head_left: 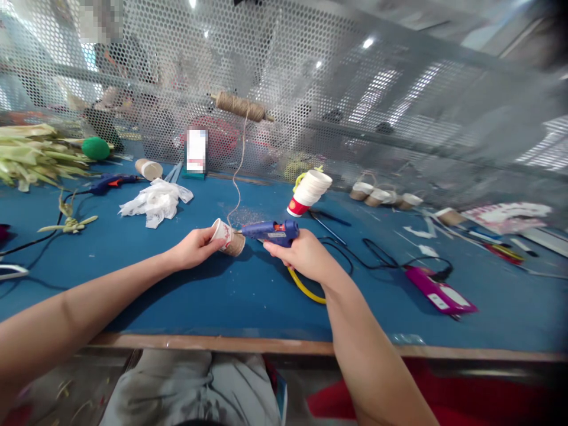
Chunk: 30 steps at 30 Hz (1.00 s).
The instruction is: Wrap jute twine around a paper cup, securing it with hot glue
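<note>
My left hand point(198, 245) grips a paper cup point(221, 232) by its rim end, the cup tilted on its side. Brown twine point(235, 244) is wound around the cup's base half. From there a loose strand rises to a twine spool point(240, 106) on a rod at the mesh panel. In my right hand point(306, 254) is a blue hot glue gun point(273, 232), its nozzle at the twine-wrapped part of the cup; I cannot tell whether it touches. Below that hand curves a yellow cord or handle point(308, 290).
Beyond my hands stand stacked paper cups point(310, 188) and scissors point(331, 228). A purple power strip point(439, 290) lies right, twine-wrapped cups point(377, 195) behind it. Left are crumpled white plastic point(156, 200), another glue gun point(113, 183) and pale husks point(35, 154). A perforated metal panel point(284, 71) closes the back.
</note>
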Available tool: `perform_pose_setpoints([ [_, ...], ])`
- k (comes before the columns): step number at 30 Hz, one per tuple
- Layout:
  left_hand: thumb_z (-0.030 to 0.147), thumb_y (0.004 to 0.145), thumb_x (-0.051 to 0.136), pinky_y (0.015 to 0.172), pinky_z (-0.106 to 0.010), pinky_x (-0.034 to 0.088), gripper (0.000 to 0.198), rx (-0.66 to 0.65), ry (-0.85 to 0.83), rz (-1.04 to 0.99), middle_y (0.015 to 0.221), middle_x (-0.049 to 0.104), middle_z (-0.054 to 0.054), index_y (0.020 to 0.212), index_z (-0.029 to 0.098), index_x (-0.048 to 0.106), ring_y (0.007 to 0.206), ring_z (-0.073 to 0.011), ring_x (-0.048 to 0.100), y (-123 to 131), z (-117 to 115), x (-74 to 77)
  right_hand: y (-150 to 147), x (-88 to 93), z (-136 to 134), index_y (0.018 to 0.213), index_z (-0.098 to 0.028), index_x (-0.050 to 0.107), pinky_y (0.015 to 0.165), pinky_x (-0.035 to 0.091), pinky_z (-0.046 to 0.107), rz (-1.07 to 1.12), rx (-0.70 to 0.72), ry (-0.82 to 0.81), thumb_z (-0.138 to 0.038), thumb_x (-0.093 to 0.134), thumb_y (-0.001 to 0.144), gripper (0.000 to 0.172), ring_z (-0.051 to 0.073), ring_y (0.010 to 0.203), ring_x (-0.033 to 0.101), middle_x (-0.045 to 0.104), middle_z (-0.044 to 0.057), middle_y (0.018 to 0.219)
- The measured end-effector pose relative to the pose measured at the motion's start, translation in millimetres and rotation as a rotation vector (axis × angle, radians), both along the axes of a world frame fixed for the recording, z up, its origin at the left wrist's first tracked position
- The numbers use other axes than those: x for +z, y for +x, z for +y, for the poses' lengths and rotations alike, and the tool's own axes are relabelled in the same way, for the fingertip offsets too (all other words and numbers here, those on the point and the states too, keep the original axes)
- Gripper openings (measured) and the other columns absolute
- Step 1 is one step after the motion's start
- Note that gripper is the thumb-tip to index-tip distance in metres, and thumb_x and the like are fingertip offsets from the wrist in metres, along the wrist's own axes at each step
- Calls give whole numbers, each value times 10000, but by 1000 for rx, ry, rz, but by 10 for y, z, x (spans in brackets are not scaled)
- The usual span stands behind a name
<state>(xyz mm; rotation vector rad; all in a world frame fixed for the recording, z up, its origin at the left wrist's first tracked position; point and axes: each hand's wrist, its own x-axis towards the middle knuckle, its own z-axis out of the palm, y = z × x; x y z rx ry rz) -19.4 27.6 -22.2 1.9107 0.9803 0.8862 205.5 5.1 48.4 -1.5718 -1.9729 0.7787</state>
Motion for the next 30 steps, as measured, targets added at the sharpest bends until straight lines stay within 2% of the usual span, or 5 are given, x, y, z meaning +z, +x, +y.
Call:
perform_pose_setpoints([
  [9, 439, 803, 404, 796, -290, 432, 443, -44, -8, 1, 931, 635, -57, 1037, 91, 547, 847, -203, 561, -5, -1, -10, -10, -14, 42, 566, -170, 499, 404, 365, 224, -65, -18, 8, -366, 554, 684, 236, 90, 367, 434, 469, -20, 417],
  [20, 448, 805, 397, 796, -287, 434, 452, -56, 1, 6, 925, 635, -57, 1029, 85, 548, 837, -197, 567, -14, -4, -13, 11, 51, -20, 570, -160, 505, 394, 358, 211, -12, 30, -41, -357, 562, 682, 233, 80, 372, 415, 451, -27, 415],
  [30, 441, 788, 435, 804, -303, 439, 462, -68, 5, -30, 924, 636, -59, 1051, 79, 552, 863, -220, 562, -17, -13, -4, -4, 6, 36, 594, -161, 480, 395, 347, 202, -27, 9, -48, -357, 547, 694, 230, 72, 368, 403, 435, -39, 412],
])
